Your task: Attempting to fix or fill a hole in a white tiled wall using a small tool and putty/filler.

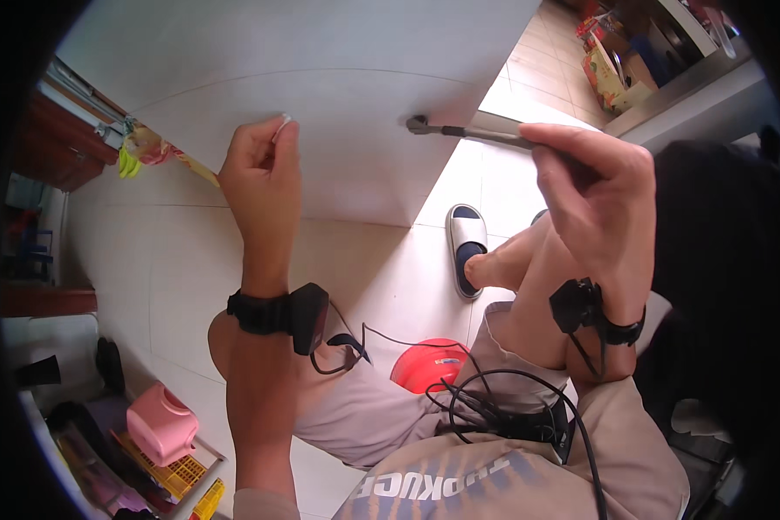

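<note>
My left hand [264, 160] is closed in a pinch, with a small white bit [282, 127] showing between thumb and fingers; what it is I cannot make out. My right hand [594, 186] grips the end of a slim grey tool [490, 135] with a dark band and a rounded head. The head lies close to a large pale panel [347, 113] in front of me, and a dark patch shows by it; whether it touches is unclear. Black devices are strapped to my left wrist [277, 314] and right wrist [576, 305].
Between my knees a red bucket [425, 364] stands on the tiled floor, and black cables [494, 407] lie over my lap. At lower left is a rack with a pink container [160, 425] and a yellow basket [169, 468]. Boxes [611, 74] stand beyond the panel at upper right.
</note>
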